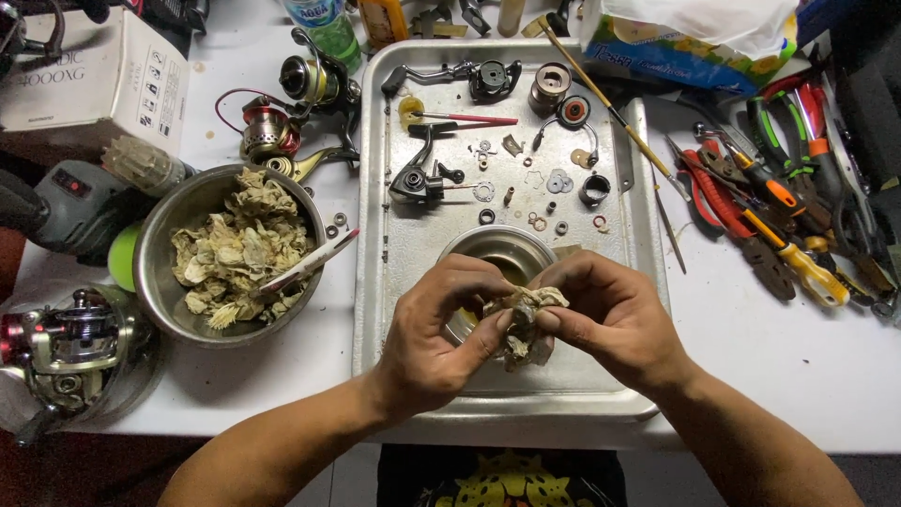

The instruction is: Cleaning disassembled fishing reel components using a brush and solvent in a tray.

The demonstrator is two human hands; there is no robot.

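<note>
Head view: left hand (434,333) and right hand (615,314), each grip pinching a grimy rag (526,319) above the crowded tray's (601,399) bare near edge.

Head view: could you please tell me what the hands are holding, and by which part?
Both hands pinch a crumpled, stained tissue wad by its upper edge.

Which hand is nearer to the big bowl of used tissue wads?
Left. The left hand is just right of the steel bowl, apart from it. The right hand is farther right, over the metal tray, sharing a crumpled tissue wad.
</note>
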